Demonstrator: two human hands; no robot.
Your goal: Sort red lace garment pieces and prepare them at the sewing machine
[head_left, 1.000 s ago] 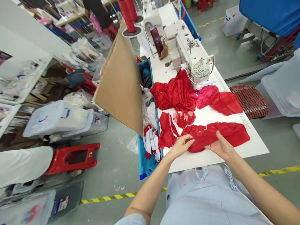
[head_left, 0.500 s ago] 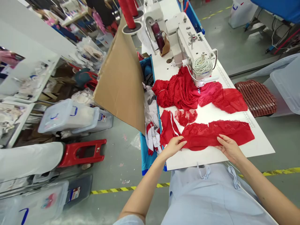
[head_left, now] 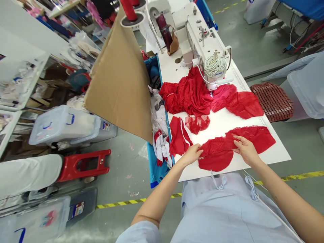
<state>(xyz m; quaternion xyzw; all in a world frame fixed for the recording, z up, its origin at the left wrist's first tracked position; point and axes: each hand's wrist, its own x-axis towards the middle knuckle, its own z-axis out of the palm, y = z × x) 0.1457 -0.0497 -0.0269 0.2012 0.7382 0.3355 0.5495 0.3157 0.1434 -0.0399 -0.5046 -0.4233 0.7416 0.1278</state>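
Note:
A long piece of red lace fabric [head_left: 218, 148] lies near the front edge of the white sewing table [head_left: 275, 153]. My left hand [head_left: 192, 154] pinches its left end between thumb and fingers. Further right, my right hand [head_left: 245, 149] grips the same piece near its middle. Part of the fabric folds down toward me between the hands, and the rest spreads flat to the right. Just beyond my left hand are a red piece with a white strip [head_left: 179, 135] and a small red lace piece [head_left: 197, 123]. A bunched heap of red lace [head_left: 193, 94] sits against the sewing machine.
The sewing machine [head_left: 199, 33], with a coil of pale cord [head_left: 215, 66], stands at the back. Left of the table are a cardboard sheet [head_left: 121, 81] and a blue fabric bin [head_left: 157, 168]. A red stool [head_left: 83, 165] is on the floor; a beaded seat [head_left: 272, 101] is right.
The red lace fabric between my hands has been turned so its lower part hangs further toward me. My right hand has shifted slightly up on it. The camera view has moved a little.

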